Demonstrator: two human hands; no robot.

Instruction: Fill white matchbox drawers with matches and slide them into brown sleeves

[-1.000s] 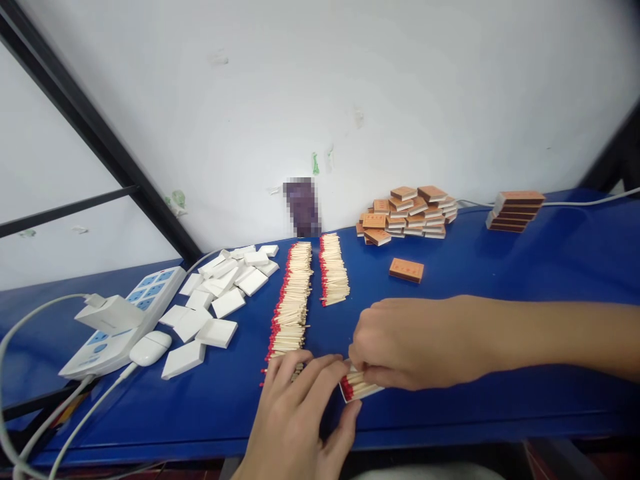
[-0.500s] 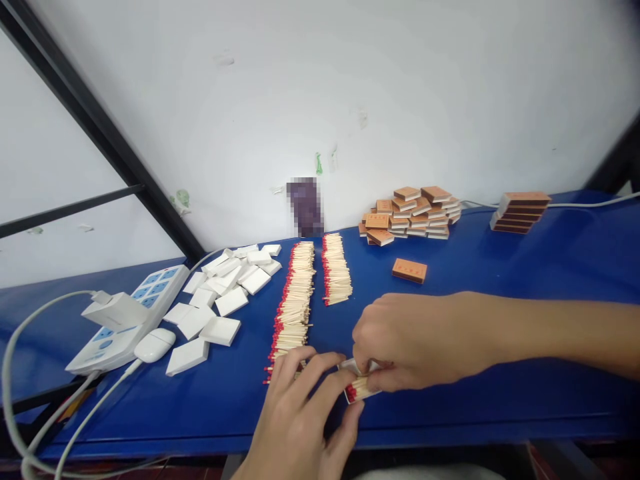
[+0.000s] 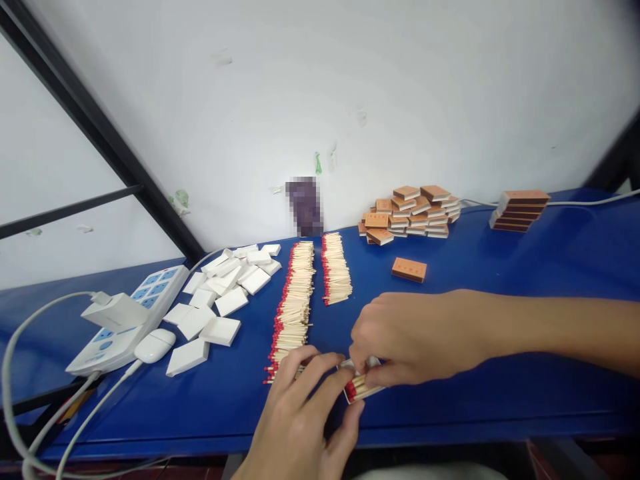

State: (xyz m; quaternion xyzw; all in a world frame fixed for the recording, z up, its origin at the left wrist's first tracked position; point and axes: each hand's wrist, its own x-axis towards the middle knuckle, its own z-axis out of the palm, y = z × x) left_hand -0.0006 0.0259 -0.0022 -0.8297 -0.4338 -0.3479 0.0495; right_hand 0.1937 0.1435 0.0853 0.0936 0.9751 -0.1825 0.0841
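A small white matchbox tray (image 3: 349, 399) lies near the table's front edge with red-headed matches (image 3: 358, 385) in it. My left hand (image 3: 305, 417) grips the tray's left end between fingers and thumb. From the right, my right hand (image 3: 395, 343) reaches over the tray, fingers curled and tips pinched down among the matches; its fingertips are partly hidden. Beside my left hand runs a long row of loose matches (image 3: 295, 293), with a shorter row of matches (image 3: 337, 270) to its right. One orange matchbox (image 3: 409, 269) lies beyond my right hand.
White trays (image 3: 220, 330) lie scattered on the left, near a power strip (image 3: 165, 283) with a plugged-in charger (image 3: 119, 312) and cables. Orange matchbox covers (image 3: 415, 213) are heaped at the back. A neat stack of matchboxes (image 3: 520, 210) stands far right on the blue table (image 3: 550, 287).
My right hand has shifted slightly up and left over the tray, and more of the matches show. My left hand and the tray have hardly moved.
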